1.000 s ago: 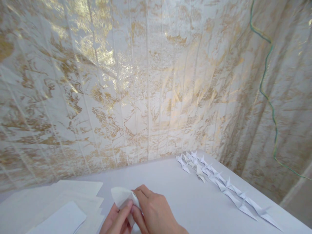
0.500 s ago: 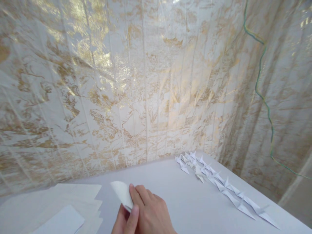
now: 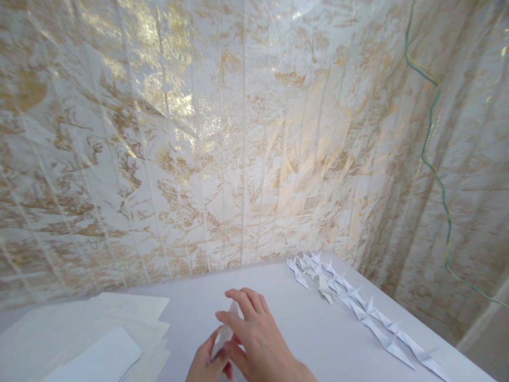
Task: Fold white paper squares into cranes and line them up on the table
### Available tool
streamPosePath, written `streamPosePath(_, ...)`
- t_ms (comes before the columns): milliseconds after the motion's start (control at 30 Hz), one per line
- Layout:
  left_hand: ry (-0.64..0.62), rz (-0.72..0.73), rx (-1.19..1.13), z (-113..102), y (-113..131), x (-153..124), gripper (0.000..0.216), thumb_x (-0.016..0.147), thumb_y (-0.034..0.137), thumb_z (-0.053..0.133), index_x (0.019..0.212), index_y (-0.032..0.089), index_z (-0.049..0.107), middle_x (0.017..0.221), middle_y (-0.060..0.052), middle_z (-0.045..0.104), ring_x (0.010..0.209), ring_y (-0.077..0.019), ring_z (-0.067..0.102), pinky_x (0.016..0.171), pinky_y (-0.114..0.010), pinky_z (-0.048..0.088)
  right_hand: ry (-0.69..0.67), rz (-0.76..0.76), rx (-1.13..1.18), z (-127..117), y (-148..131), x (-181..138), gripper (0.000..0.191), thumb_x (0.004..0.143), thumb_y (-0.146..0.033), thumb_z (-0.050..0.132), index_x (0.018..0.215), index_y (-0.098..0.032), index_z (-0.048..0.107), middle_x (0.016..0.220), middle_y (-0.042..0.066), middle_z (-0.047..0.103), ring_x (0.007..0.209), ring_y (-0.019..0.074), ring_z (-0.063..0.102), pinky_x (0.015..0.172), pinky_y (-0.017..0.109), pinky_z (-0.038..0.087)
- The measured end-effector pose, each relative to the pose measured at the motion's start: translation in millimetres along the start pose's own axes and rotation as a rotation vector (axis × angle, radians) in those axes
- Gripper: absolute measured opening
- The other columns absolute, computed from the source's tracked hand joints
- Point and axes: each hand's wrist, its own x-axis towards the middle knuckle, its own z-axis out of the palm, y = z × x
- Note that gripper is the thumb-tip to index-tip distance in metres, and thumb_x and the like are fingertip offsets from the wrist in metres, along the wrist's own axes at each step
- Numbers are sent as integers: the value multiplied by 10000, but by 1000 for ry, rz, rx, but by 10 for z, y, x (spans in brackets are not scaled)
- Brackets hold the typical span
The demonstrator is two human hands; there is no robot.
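A small piece of folded white paper [image 3: 223, 338] is held upright between my two hands, low in the middle of the view. My left hand [image 3: 205, 362] grips its lower part, thumb in front and fingertips partly hidden behind. Over the paper's right side arches my right hand [image 3: 264, 339], its thumb at the lower edge and its bent fingers around the top. The right fingers cover much of the paper, so its exact folds cannot be made out.
Several folded white paper cranes [image 3: 369, 310] lie in rows along the right side of the white table [image 3: 191, 297]. At the left are fanned white sheets [image 3: 131, 307] with a smaller white stack [image 3: 99, 358] on them. Behind hangs gold-patterned sheeting [image 3: 222, 159]; a green cord [image 3: 431, 116] runs down at right.
My right hand has lifted and curled round the paper, its fingers now more apart. The paper has turned more upright and narrow. The view has shifted slightly.
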Motion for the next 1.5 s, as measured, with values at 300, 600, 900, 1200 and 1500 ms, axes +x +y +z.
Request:
streamPosePath(300, -23, -72, 25, -67, -303, -48, 117, 628, 248, 722, 634, 161, 643, 512, 11, 608, 512, -141, 514, 524, -248, 412, 184, -97, -97, 540, 227, -379, 391, 853, -84, 519, 1224, -207, 537, 1324, 111, 582, 1155, 278, 501, 899, 447, 445)
streamPosePath(600, -43, -103, 150, -198, -357, -40, 265, 619, 311, 641, 833, 169, 708, 743, -18, 708, 749, -237, 617, 753, -355, 486, 248, -170, 77, 623, 235, -444, 288, 844, -46, 443, 1052, -217, 545, 1236, 82, 580, 1119, 252, 486, 891, 404, 376)
streamPosePath(900, -161, -40, 392, -303, -269, -48, 194, 630, 281, 583, 712, 181, 728, 832, -53, 741, 878, -286, 615, 885, -410, 456, 126, -129, 299, 574, 179, -462, 198, 898, -146, 524, 1057, -239, 453, 1089, 25, 645, 1059, 211, 539, 928, 391, 316)
streamPosePath(1200, -209, -51, 429, -250, -203, -84, 234, 716, 247, 553, 831, 156, 735, 876, -59, 732, 898, -279, 616, 859, -404, 468, 162, -65, 366, 541, 155, -444, 118, 906, -138, 525, 975, -233, 529, 1081, 8, 639, 1005, 199, 532, 886, 376, 318)
streamPosePath(1500, -280, 103, 391, -131, -151, -76, 383, 847, 484, 560, 1080, 197, 663, 1001, -42, 703, 932, -223, 606, 904, -312, 451, 322, 130, 413, 643, 298, -474, 101, 933, -202, 511, 842, -229, 546, 846, 9, 625, 838, 197, 532, 784, 365, 352)
